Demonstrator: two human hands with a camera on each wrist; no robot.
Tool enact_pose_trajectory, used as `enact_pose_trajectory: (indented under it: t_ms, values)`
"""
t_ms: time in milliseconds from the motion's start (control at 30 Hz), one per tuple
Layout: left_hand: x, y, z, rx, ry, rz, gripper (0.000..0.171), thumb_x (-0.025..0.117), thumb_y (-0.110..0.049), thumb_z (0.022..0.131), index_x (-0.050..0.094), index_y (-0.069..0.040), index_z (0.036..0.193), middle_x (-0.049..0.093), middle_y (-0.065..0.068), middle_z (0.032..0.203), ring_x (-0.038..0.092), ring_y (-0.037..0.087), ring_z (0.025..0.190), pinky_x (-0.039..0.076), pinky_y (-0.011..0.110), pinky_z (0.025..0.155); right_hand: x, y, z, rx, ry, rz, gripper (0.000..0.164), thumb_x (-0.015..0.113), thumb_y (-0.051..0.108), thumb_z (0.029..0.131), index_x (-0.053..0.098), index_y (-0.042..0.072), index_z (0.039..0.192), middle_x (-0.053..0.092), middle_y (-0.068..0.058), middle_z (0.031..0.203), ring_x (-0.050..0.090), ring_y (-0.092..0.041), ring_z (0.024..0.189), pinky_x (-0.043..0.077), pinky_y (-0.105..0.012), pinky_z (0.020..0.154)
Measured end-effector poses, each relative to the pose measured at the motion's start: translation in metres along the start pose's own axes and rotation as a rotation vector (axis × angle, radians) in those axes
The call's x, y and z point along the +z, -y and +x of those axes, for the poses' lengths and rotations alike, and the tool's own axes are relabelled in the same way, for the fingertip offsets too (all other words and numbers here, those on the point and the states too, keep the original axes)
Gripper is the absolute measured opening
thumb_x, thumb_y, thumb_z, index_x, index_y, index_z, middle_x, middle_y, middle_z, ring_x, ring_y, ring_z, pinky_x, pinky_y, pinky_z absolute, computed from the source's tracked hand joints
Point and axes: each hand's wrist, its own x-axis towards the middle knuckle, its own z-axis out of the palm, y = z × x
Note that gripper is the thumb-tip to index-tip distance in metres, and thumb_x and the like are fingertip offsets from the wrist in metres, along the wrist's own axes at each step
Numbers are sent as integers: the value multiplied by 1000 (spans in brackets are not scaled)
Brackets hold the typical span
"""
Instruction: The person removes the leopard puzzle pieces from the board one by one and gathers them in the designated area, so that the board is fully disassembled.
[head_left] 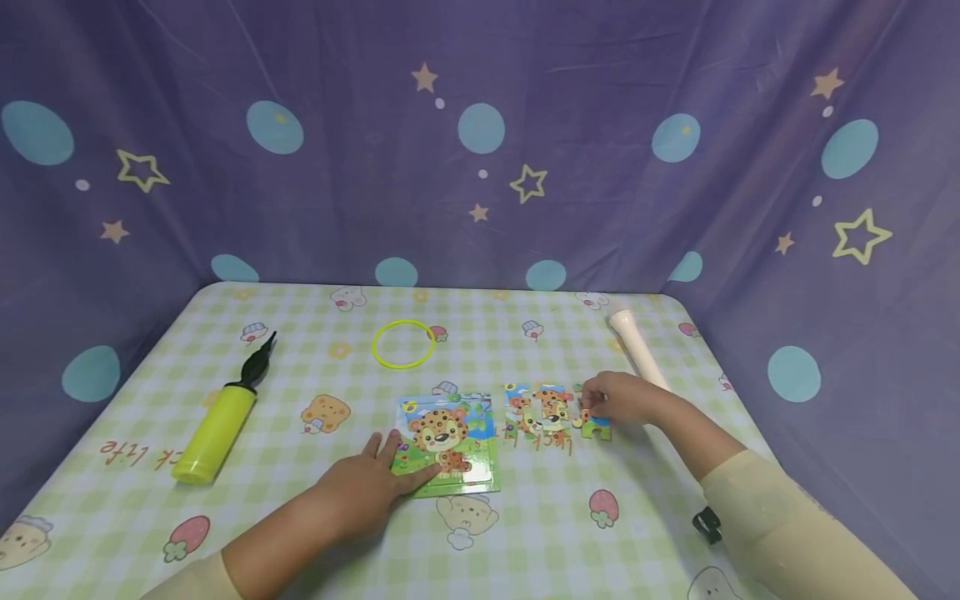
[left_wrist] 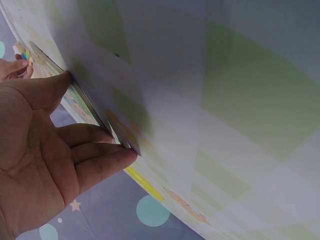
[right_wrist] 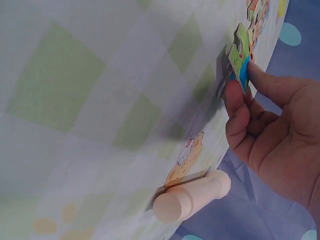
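Observation:
My left hand lies at the left side of a square leopard puzzle board, thumb reaching over its picture and fingertips at its edge. In the left wrist view, the fingers of that hand are fairly straight along the thin board. Right of the board, several loose puzzle pieces lie close together with parts of a spotted leopard on them. My right hand pinches a green and blue puzzle piece between thumb and fingers, tilted up at the tablecloth. Its fingers partly cover the piece in the head view.
A yellow-green hand pump with a black nozzle lies on the left. Behind the board is a yellow ring. A pale cylindrical stick lies beyond my right hand, and a small black object sits near the right sleeve.

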Motion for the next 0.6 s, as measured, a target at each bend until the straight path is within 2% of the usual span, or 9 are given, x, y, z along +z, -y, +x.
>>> enact_pose_trajectory:
  t_ms: [167,367,600]
  values:
    - [-1,0,0,-5,17,-15,85,64,-1,81,41,-51,145,28,32,154,31,55,138,49,59,90,1,0,0,-7,-24,-5,7,64,6,93,66,13,90,58,-2,89,55,-15,75,49,-30,67]
    - [0,1,1,-2,25,-14,84,64,-2,82,40,-51,145,28,31,154,31,55,138,50,59,89,2,-1,-1,-6,-38,12,3,64,8,93,67,10,93,61,-1,93,58,-13,77,51,-29,67]
    - [0,2,2,-2,24,-16,83,64,-3,82,39,-52,145,28,31,155,31,55,138,48,60,92,0,-4,0,29,-44,-23,7,63,13,95,69,15,94,63,4,86,61,-14,72,48,-31,70]
